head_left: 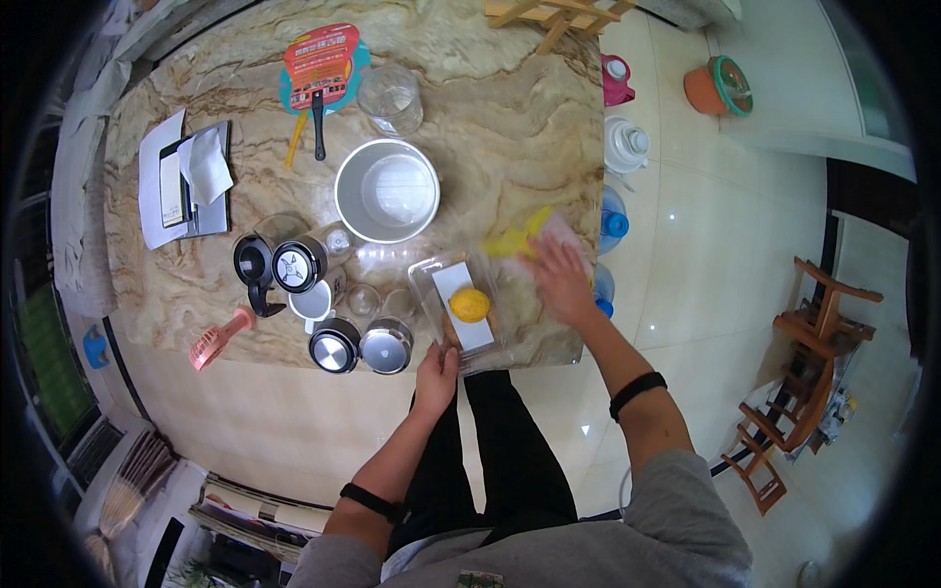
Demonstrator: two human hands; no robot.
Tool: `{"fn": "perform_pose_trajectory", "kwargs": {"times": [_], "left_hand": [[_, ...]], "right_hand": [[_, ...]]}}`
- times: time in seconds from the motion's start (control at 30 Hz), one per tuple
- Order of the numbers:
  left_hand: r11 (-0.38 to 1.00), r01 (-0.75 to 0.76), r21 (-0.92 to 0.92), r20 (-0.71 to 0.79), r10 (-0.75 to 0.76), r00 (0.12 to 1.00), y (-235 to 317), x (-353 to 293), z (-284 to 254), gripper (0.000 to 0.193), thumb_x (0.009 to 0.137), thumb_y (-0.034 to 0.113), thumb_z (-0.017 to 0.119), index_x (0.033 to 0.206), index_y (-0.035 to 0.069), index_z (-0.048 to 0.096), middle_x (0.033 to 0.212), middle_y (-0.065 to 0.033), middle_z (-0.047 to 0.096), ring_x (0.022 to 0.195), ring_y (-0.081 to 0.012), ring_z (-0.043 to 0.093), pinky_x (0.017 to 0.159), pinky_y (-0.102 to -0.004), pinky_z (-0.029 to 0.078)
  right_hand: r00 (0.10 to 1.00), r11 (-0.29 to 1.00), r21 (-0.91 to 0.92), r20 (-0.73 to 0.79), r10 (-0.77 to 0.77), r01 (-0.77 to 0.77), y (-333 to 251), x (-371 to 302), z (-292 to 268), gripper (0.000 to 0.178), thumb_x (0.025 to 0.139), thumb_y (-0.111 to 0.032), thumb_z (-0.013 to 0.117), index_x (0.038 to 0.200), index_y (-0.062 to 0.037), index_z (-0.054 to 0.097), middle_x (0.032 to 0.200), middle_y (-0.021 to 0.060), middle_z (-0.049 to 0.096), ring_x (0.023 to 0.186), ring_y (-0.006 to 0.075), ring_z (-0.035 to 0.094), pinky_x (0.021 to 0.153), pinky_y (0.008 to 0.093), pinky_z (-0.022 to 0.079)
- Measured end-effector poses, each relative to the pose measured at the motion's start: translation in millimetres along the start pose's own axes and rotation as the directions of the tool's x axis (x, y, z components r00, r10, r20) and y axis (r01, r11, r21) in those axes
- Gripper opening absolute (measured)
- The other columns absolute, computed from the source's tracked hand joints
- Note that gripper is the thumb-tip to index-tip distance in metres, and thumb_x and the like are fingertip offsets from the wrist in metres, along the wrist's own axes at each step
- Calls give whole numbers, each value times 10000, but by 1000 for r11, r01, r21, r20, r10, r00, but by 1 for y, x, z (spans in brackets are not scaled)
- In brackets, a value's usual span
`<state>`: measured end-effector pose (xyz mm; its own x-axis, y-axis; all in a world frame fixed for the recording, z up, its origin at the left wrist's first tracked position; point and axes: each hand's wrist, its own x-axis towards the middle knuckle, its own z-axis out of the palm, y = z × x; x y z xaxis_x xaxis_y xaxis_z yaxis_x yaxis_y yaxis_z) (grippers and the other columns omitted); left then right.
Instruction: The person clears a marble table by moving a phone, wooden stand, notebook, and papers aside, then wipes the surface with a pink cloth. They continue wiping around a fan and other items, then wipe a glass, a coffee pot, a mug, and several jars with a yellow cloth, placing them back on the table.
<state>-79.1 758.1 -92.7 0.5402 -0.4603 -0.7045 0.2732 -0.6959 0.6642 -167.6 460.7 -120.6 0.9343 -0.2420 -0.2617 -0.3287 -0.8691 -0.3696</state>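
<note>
My left hand point(437, 374) grips the near left corner of a clear plastic tray point(423, 286) at the table's front edge. A yellow lemon point(469, 305) and a flat white piece point(477, 336) beneath it lie in the tray. To the right of the tray, my right hand point(562, 281) is on a yellow and pink cloth point(534, 235), pressed against the marble-patterned tabletop point(510, 147). Motion blurs the cloth and the fingertips. Left of the tray stand a silver-lidded jar point(386, 347) and a black-rimmed container point(334, 347).
A white pot point(388, 191), a clear jar point(391, 100) and red-and-teal fans point(323, 59) lie farther back. A white mug point(312, 304), black-lidded bottles point(298, 265) and a pink handheld fan point(222, 339) crowd the left. Bottles point(616, 223) stand on the floor beyond the right edge.
</note>
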Motion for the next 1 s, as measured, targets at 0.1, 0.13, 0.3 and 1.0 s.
{"fn": "perform_pose_trajectory", "kwargs": {"times": [0.1,0.13,0.3,1.0], "left_hand": [[997,42,-71,-7,-43,999,3,-10,1,280,1017,231,530,1151,-13,561,870,-159,691,788,-281,676,734,-370,513],[996,43,-78,-7,-43,999,4,-12,1,281,1016,230,532,1150,-15,561,866,-160,690,783,-279,675,729,-368,513],[989,82,-123,-14,-84,996,4,-14,4,273,1024,254,543,1025,-19,552,815,-98,647,754,-145,593,697,-320,486],[994,74,-82,-88,-81,993,-18,-12,14,324,1025,279,525,989,-42,552,787,-199,650,723,-321,633,690,-413,492]], "right_hand": [[986,986,-38,48,-159,161,-12,5,-9,585,838,-47,554,1366,-298,581,1566,4,400,1476,264,299,1199,493,204],[981,980,-50,48,-188,190,-16,10,-12,575,831,-56,557,1336,-326,607,1555,-19,419,1472,245,311,1201,482,208],[960,959,-49,-6,-281,281,-17,83,-19,541,848,-69,525,1277,-373,654,1530,-26,453,1461,234,331,1199,476,214],[971,983,-183,-229,-64,22,43,150,-27,572,881,-146,541,1384,-418,554,1591,43,347,1487,356,250,1168,668,107]]}}
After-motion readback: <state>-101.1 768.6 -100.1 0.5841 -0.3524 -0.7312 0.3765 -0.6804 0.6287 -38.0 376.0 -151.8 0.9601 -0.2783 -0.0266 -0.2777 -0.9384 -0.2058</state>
